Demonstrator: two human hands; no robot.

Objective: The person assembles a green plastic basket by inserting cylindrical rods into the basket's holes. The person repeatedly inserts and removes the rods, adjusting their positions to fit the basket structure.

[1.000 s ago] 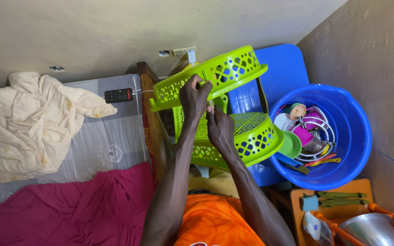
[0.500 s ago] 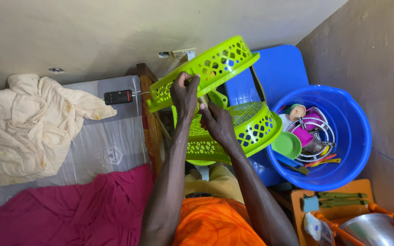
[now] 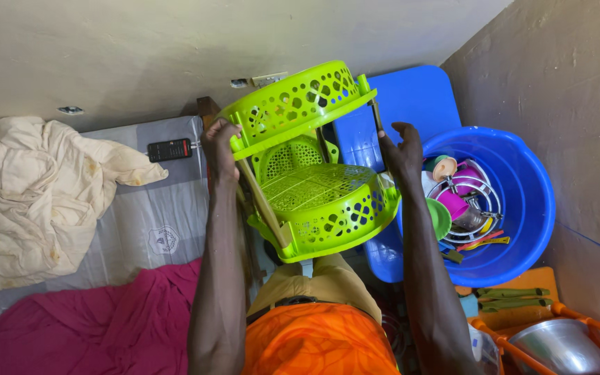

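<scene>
- green tiered rack, a lime plastic stand with perforated basket shelves on thin posts, is held up in the air in front of the person, above the lap in orange cloth, and it touches no floor.
- left hand is clenched on the left end of the top basket rim, beside a post; right hand grasps the right post with thumb and fingers partly spread, so this hold looks lighter.
- to do the step well, i think both hands should take the posts or rims at equal height and keep the shelves level, because the thin posts may slip out of their sockets if one side is pulled.
- the rack is tilted: its long axis runs along the posts, from the lower basket near the person up to the top basket at the far side, leaning far and a little left.
- at right, near the rack, stands a blue basin with dishes; better to keep the rack clear of it.
- at left lie a pink sheet and a cream cloth.
</scene>
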